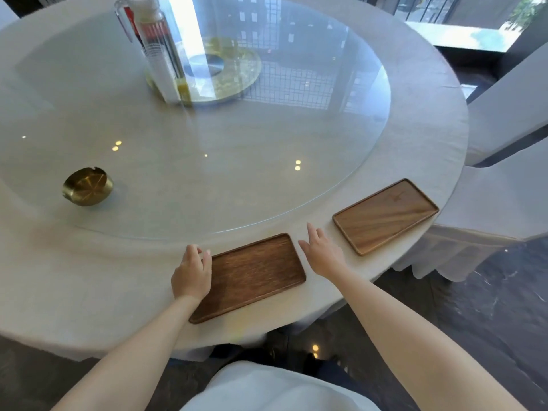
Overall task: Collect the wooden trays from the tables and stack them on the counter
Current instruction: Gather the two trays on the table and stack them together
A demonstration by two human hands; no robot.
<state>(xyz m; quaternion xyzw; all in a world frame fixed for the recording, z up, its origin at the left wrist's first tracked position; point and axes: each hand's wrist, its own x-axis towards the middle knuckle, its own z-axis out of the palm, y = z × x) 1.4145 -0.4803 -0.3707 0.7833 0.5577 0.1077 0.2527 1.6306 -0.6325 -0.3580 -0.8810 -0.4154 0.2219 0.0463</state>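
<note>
Two wooden trays lie flat on the near edge of a round table covered in pale cloth. The darker tray is right in front of me. My left hand rests over its left end, fingers loosely curled at the rim. My right hand hovers just off that tray's right end, fingers spread, holding nothing. The lighter tray sits further right, untouched, close to the table's edge.
A large glass turntable covers the table's middle, with a brass ashtray on its left and a clear bottle holder near the centre. White-covered chairs stand at the right. Dark floor lies below.
</note>
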